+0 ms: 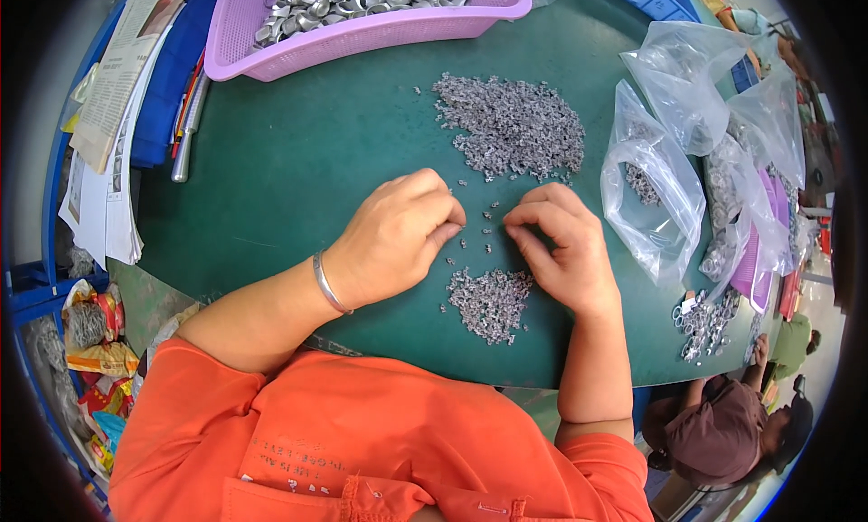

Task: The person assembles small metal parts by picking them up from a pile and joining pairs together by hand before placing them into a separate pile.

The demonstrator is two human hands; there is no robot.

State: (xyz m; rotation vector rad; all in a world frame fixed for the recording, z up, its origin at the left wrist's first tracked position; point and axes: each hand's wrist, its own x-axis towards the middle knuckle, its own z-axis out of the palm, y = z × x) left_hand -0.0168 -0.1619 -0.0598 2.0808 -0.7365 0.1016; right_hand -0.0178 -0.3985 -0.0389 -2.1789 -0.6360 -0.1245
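Right at the bottom of the frame, an orange shirt (362, 423) fills the view, and two bare forearms reach up from it over a green table (298, 142). Here's a silvery bracelet (325, 285) on the left wrist. Just above the shirt, at lower centre, sits the smaller pile (491, 303) of tiny grey pieces, spread loosely on the tabletop.

Now the hands, at centre, facing each other! The left hand (398, 237) has thumb and forefinger pinched together at the tips; whether a piece is caught between them, I can't tell. The right hand (570, 251), palm side turned inward, bends thumb and forefinger toward each other, very close; whether those tips meet or grip anything, I can't say. Between the two, a scatter of loose pieces (488, 248) dots the green.

Beyond the fingers, upper centre, there's the larger pile (515, 129) of the same grey bits, broad and dense. Over to its right lies an open clear bag (665, 242), with more small grey pieces inside. And at the top, left of centre, a pink basket (389, 61) carries a heap of shiny metal rings (334, 7).
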